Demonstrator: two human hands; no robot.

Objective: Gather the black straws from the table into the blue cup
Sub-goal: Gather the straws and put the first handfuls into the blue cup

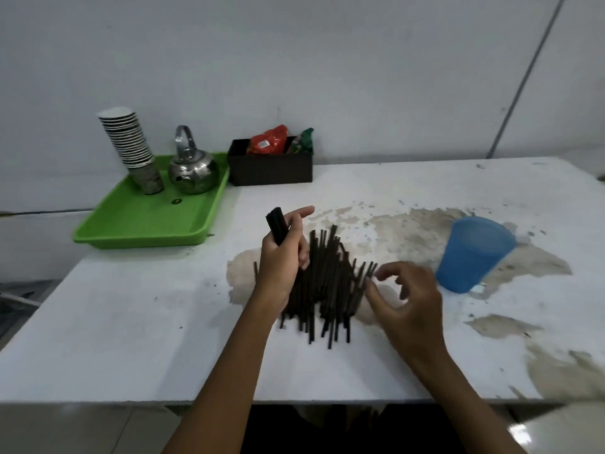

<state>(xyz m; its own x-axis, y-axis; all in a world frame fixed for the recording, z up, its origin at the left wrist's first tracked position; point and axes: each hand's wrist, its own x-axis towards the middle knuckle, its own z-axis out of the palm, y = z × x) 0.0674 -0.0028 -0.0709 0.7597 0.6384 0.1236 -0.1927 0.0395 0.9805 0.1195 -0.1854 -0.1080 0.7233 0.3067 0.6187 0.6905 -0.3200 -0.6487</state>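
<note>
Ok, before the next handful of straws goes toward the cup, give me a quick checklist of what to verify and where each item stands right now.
1. Left hand has a firm hold on its bundle of straws: ok, fingers curled round it.
2. Right hand free to pick: ok, fingers loosely curled, holding nothing.
3. Loose pile of straws within reach: ok, lying on the table between both hands.
4. Blue cup upright: ok, mouth up, right of the pile.
5. Cup empty and ready: cannot tell, inside is blurred.
6. Path from pile to cup: ok, nothing stands between them.
</note>
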